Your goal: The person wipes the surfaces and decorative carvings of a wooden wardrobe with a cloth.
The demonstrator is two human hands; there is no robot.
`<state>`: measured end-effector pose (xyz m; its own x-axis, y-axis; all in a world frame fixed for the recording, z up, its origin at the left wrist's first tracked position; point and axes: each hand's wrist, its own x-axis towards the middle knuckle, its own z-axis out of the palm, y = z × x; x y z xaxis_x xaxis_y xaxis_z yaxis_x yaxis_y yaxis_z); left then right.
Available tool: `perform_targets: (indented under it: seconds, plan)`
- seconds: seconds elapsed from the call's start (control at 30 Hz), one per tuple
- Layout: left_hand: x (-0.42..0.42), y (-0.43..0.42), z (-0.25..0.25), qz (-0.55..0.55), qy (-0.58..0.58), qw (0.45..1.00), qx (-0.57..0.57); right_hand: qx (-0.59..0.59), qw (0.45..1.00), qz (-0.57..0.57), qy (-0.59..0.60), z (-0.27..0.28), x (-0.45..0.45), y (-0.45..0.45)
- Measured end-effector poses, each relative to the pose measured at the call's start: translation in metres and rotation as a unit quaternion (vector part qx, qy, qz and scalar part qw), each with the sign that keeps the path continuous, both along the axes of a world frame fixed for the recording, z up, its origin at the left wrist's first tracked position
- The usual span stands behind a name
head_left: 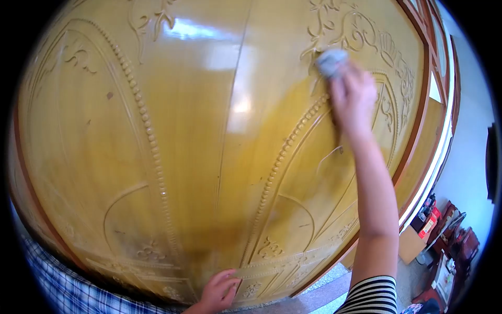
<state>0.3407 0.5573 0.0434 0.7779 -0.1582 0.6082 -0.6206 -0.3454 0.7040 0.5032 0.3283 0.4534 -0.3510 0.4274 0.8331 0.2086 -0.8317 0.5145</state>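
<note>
A: Where is the right hand [355, 97]?
B: At the far right of the glossy yellow-brown carved wooden panel [198, 125], its fingers closed around a wadded grey cloth [331, 62]. The hand and cloth are blurred.

A: And where exactly is the cloth?
B: Against the panel, beside the raised scrollwork [361, 31] and just beyond the upper end of the right of 2 curved rows of round carved beads [280, 157].

A: What about the left hand [219, 293]?
B: It is at the panel's near edge, around the middle, fingers partly bent. I can't tell whether it grips that edge.

A: Anything else around?
B: A black-and-white striped sleeve [374, 295] on the right arm, near right. Blue-and-white checked fabric [68, 285] lies along the near left. A reddish-brown wooden frame [424, 102] borders the panel on the right. Past it, well apart from both hands, are a brown cardboard box [410, 246] and dark red wooden furniture [463, 243].
</note>
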Motion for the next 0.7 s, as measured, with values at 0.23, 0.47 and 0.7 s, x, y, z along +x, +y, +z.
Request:
perform_targets:
  seconds: [0.23,0.47,0.7]
  plan:
    - [-0.014,0.02,-0.004,0.073,-0.017,0.996,-0.045,0.163,0.985,0.063,0.012,0.029,0.011,0.022]
    - [-0.002,0.001,-0.01,0.017,-0.026,0.997,-0.064,-0.335,0.936,0.014,0.105,-0.132,-0.04,0.07]
    - [0.007,0.003,-0.001,-0.004,-0.043,0.998,-0.037,-0.211,0.965,-0.149,0.043,0.0,-0.019,0.082]
